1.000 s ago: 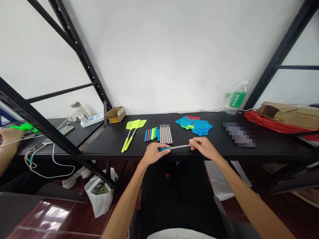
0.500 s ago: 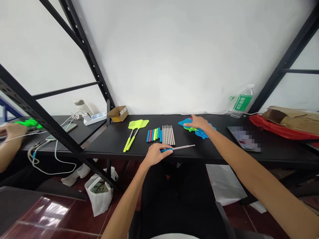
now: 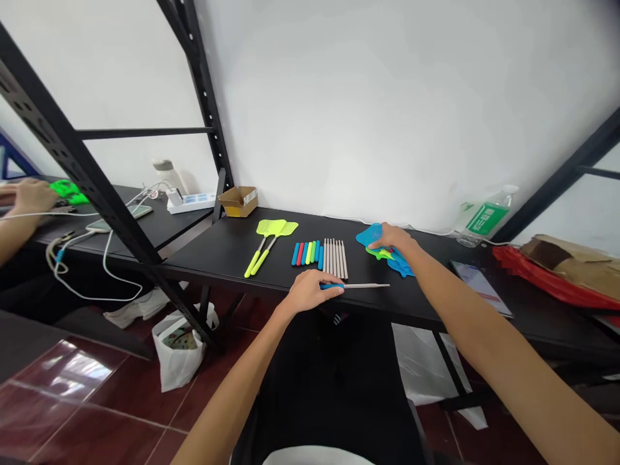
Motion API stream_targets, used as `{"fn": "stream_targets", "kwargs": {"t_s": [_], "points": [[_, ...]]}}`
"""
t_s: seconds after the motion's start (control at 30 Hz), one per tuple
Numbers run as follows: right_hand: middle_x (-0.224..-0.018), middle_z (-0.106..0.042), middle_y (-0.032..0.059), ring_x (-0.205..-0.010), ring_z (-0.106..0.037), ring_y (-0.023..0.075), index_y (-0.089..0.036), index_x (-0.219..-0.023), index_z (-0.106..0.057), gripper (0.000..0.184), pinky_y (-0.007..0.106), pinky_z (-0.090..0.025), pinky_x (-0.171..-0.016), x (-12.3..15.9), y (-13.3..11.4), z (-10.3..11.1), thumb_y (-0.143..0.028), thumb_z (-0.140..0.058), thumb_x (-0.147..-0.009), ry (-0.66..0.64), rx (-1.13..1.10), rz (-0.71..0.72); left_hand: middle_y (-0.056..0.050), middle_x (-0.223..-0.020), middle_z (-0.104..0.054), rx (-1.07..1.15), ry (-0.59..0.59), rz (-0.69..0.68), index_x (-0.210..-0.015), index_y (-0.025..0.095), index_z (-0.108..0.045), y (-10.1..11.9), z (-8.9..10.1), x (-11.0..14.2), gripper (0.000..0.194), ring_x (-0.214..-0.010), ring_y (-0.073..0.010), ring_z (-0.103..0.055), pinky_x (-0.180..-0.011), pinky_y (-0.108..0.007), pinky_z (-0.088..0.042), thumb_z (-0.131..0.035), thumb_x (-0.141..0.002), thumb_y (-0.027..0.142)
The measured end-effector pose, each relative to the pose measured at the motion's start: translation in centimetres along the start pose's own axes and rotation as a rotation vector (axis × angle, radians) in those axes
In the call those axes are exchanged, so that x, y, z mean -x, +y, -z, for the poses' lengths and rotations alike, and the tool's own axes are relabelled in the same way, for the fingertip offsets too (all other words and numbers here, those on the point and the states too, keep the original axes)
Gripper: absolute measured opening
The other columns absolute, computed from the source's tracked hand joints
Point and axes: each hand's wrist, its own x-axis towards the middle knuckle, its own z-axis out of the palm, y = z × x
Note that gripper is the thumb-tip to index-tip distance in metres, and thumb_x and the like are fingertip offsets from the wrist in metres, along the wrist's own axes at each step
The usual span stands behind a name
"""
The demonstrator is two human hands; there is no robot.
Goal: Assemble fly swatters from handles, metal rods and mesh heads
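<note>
My left hand (image 3: pixel 310 292) is closed round the blue grip of a thin metal rod (image 3: pixel 365 285) that lies along the front edge of the black table (image 3: pixel 227 252). My right hand (image 3: pixel 394 239) reaches to the far side and rests on a pile of blue swatter heads (image 3: pixel 371 236), fingers curled onto them. Between my hands lie a row of coloured grips (image 3: pixel 307 253) and a row of bare metal rods (image 3: pixel 335 258). Two finished yellow-green fly swatters (image 3: pixel 268 242) lie to the left.
A small cardboard box (image 3: pixel 238 201) sits at the back left, a green-labelled water bottle (image 3: pixel 487 216) at the back right. A red bag with brown paper (image 3: pixel 557 268) lies far right. Black shelf posts (image 3: pixel 92 174) cross the left. Another person's hand (image 3: pixel 29 197) works at the left table.
My right hand let go of the rod's tip and reached back to the blue swatter heads. My left hand kept its hold on the grip. My head turned left.
</note>
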Motion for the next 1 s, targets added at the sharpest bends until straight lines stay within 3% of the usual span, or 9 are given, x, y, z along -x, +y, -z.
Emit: {"fn": "stream_targets", "kwargs": {"t_s": [0.13, 0.3, 0.43, 0.5, 0.6, 0.7, 0.83, 0.93, 1.0], "points": [[-0.126, -0.061, 0.025, -0.117, -0.059, 0.0418, -0.014, -0.133, -0.044, 0.087, 0.047, -0.05, -0.086, 0.2, -0.5, 0.2, -0.051, -0.083, -0.065, 0.022, 0.003, -0.031, 0.0, -0.083, -0.078, -0.004, 0.024, -0.02, -0.098, 0.028, -0.081, -0.3, -0.1, 0.0, 0.031, -0.074, -0.0189, -0.067, -0.066, -0.025, -0.043, -0.062, -0.086, 0.05], [-0.118, -0.064, 0.0238, -0.109, -0.062, 0.0389, -0.014, -0.123, -0.05, 0.048, 0.045, -0.049, -0.083, 0.7, -0.3, 0.8, -0.042, -0.06, -0.085, 0.212, -0.067, -0.018, 0.001, -0.081, -0.078, 0.01, 0.041, -0.019, -0.096, 0.029, -0.081, -0.4, -0.2, 0.1, 0.029, -0.073, -0.0182, -0.067, -0.066, -0.025, -0.043, -0.065, -0.084, 0.05], [-0.099, -0.069, 0.016, -0.095, -0.065, 0.0339, -0.019, -0.102, -0.058, 0.025, 0.041, -0.05, -0.078, 1.9, 0.4, 1.3, -0.035, -0.055, -0.083, 0.353, -0.31, -0.015, 0.002, -0.083, -0.078, 0.004, 0.041, -0.015, -0.096, 0.029, -0.081, -0.3, -0.1, 0.2, 0.029, -0.072, -0.018, -0.067, -0.066, -0.025, -0.043, -0.065, -0.084, 0.05], [-0.094, -0.069, 0.0118, -0.086, -0.065, 0.0297, -0.02, -0.101, -0.058, 0.026, 0.038, -0.052, -0.073, 3.3, 1.1, 1.1, -0.035, -0.056, -0.08, 0.406, -0.505, -0.006, 0.002, -0.083, -0.078, -0.011, 0.037, -0.019, -0.097, 0.029, -0.081, -0.3, -0.2, 0.2, 0.029, -0.071, -0.0176, -0.066, -0.066, -0.025, -0.044, -0.064, -0.085, 0.049], [-0.103, -0.067, 0.01, -0.086, -0.064, 0.0264, -0.019, -0.124, -0.049, 0.052, 0.034, -0.053, -0.069, 6.7, 2.6, -0.7, -0.034, -0.059, -0.075, 0.522, -0.777, 0.023, 0.002, -0.086, -0.079, -0.034, 0.033, -0.013, -0.099, 0.029, -0.081, -0.4, -0.2, 0.0, 0.03, -0.072, -0.0184, -0.067, -0.068, -0.026, -0.044, -0.063, -0.087, 0.05], [-0.117, -0.062, 0.0113, -0.095, -0.062, 0.0281, -0.021, -0.137, -0.041, 0.07, 0.037, -0.052, -0.075, 10.9, 4.5, -3.4, -0.033, -0.063, -0.072, 0.658, -0.812, 0.05, 0.0, -0.095, -0.079, -0.022, 0.023, -0.007, -0.101, 0.028, -0.081, -0.4, -0.3, -0.2, 0.035, -0.081, -0.0209, -0.07, -0.072, -0.026, -0.046, -0.061, -0.087, 0.054], [-0.107, -0.064, 0.0089, -0.092, -0.061, 0.0299, -0.026, -0.121, -0.054, 0.053, 0.04, -0.051, -0.075, 14.9, 6.9, -5.8, -0.039, -0.069, -0.072, 0.657, -0.829, 0.085, -0.001, -0.1, -0.079, -0.009, 0.004, -0.009, -0.103, 0.028, -0.08, -0.2, -0.2, -0.3, 0.037, -0.088, -0.0223, -0.071, -0.075, -0.025, -0.049, -0.061, -0.088, 0.055], [-0.106, -0.064, 0.0078, -0.096, -0.062, 0.0302, -0.024, -0.108, -0.056, 0.045, 0.039, -0.05, -0.078, 15.9, 8.5, -6.1, -0.042, -0.073, -0.07, 0.615, -0.848, 0.079, -0.002, -0.099, -0.079, -0.004, -0.006, 0.003, -0.103, 0.027, -0.079, -0.1, -0.2, -0.3, 0.037, -0.086, -0.0218, -0.072, -0.073, -0.025, -0.05, -0.059, -0.089, 0.055], [-0.105, -0.066, 0.0086, -0.099, -0.063, 0.0308, -0.023, -0.109, -0.056, 0.05, 0.038, -0.049, -0.079, 16.0, 9.3, -6.1, -0.041, -0.077, -0.067, 0.516, -0.848, 0.037, -0.002, -0.1, -0.078, -0.006, -0.008, 0.012, -0.103, 0.026, -0.079, 0.0, -0.3, -0.4, 0.037, -0.085, -0.0217, -0.072, -0.072, -0.024, -0.05, -0.059, -0.089, 0.054]]}}
